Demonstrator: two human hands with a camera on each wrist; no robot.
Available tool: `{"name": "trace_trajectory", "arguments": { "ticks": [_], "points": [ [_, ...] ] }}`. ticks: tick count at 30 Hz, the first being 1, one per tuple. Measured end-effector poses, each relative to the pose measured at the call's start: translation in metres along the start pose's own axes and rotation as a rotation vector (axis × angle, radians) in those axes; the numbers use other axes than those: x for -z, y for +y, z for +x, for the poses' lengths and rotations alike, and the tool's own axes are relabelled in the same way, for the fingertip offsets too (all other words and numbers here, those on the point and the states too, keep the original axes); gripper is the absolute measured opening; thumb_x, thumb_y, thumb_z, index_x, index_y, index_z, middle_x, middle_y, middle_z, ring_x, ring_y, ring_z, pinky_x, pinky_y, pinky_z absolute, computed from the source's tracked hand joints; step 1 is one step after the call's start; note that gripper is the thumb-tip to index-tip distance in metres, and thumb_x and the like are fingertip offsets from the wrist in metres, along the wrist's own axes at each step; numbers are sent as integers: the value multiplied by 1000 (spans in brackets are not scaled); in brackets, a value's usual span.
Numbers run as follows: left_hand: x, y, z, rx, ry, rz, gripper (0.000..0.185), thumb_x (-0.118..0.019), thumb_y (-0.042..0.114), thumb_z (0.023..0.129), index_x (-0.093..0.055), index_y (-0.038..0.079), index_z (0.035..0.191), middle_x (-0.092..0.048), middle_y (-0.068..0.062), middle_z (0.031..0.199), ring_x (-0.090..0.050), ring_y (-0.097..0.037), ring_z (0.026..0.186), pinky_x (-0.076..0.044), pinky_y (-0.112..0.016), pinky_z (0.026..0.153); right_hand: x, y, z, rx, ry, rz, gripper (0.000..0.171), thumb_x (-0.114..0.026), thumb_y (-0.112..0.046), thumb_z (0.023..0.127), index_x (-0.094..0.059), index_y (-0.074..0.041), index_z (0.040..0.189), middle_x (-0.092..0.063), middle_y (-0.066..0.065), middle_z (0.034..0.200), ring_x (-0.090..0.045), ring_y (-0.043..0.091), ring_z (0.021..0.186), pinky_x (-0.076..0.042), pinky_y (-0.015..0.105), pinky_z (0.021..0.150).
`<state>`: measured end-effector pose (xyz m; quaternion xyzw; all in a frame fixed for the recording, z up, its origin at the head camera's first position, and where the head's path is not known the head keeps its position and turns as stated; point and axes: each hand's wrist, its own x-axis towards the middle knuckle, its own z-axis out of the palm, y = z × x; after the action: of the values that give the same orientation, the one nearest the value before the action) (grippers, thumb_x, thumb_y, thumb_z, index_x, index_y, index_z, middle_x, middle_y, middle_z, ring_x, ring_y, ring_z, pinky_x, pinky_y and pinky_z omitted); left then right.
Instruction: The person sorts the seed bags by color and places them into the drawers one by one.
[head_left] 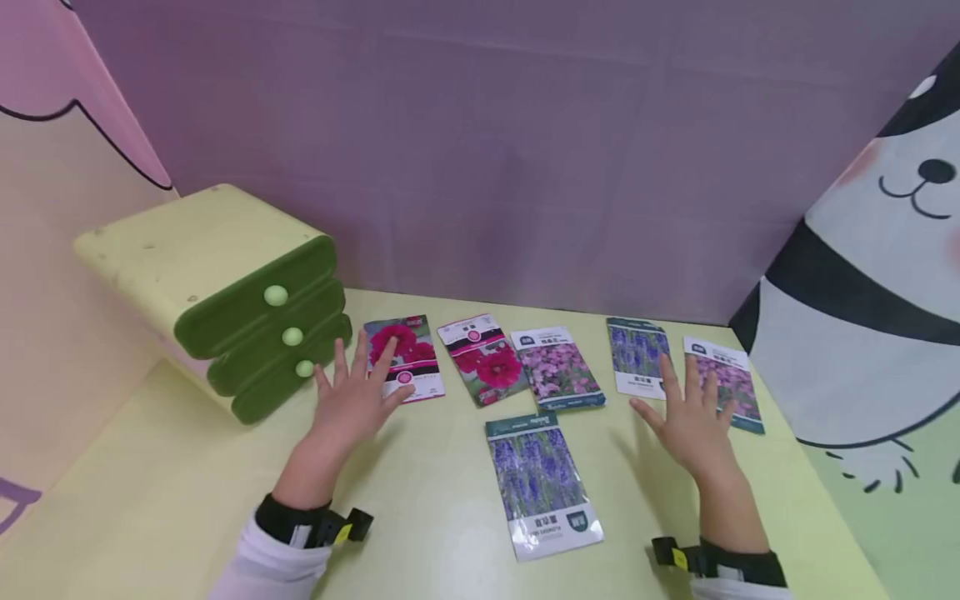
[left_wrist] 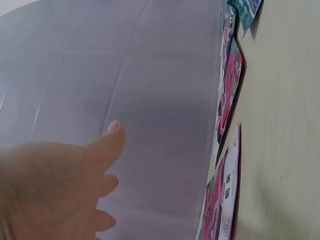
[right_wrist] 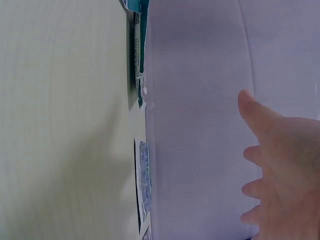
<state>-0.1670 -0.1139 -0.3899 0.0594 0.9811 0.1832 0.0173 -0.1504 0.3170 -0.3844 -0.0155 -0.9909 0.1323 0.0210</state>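
My left hand point(head_left: 348, 408) hovers with spread fingers near a red-flower seed packet point(head_left: 405, 352), holding nothing. Fingers apart, my right hand point(head_left: 693, 425) hangs over the table beside a lavender seed packet point(head_left: 633, 348) and a pink-flower seed packet point(head_left: 731, 387), partly covering both. Between the hands lie a second red-flower packet point(head_left: 483, 360) and a second pink-flower packet point(head_left: 558, 364), their edges touching or nearly so. Closer to me is another lavender packet point(head_left: 540, 479), face up. In the left wrist view, the left thumb and fingertips stand apart from the packets.
A pale yellow box with green drawer fronts point(head_left: 258, 325) and round knobs stands at the table's left. Purple cloth point(head_left: 487, 150) hangs behind the table point(head_left: 420, 517). A panda picture point(head_left: 870, 275) borders the right side.
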Motion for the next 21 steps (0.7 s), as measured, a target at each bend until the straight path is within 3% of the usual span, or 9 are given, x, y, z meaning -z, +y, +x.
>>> {"name": "trace_trajectory", "arguments": {
  "ticks": [5,9,11,15,18,21],
  "points": [
    [4,-3,-5,-133,49,-14,79,-56,48,94,-17,20,156,7,-19,162,10,-45,146,0,-74,111,-1,0,-1,1,12,-3,88,-40,-63,95,6,-19,156,13,28,157,14,60,138,12,80,99],
    [31,-13,-14,-234,142,-44,76,-56,42,97,-14,20,157,15,-13,162,11,-40,148,-9,-70,112,-1,-5,3,8,33,15,88,-41,-61,96,2,-14,156,9,30,157,9,60,139,7,81,101],
    [52,-22,-19,-279,222,-42,73,-52,41,99,-15,19,157,15,-11,162,9,-40,148,-13,-69,112,-2,-11,8,28,47,41,87,-43,-58,97,-1,-10,156,5,32,157,5,60,139,2,80,103],
    [93,-44,-22,-429,451,36,65,-38,49,101,-29,10,152,-4,-18,162,-4,-44,148,-14,-65,115,-3,-26,26,100,28,183,82,-46,-47,100,-4,-4,155,-1,33,157,-4,57,141,-7,74,110],
    [125,-62,-18,-417,491,104,66,-37,51,101,-31,9,151,-10,-21,161,-3,-47,147,-7,-62,118,-3,-49,46,141,-52,381,76,-45,-42,101,-7,-4,155,-8,29,158,-11,51,143,-14,68,114],
    [153,-81,-10,-285,373,162,70,-44,49,100,-22,10,154,-2,-23,161,6,-48,146,0,-66,116,-6,-86,67,170,-182,641,69,-44,-39,103,-13,-8,155,-18,24,158,-20,45,144,-21,61,115]
  ]
}}
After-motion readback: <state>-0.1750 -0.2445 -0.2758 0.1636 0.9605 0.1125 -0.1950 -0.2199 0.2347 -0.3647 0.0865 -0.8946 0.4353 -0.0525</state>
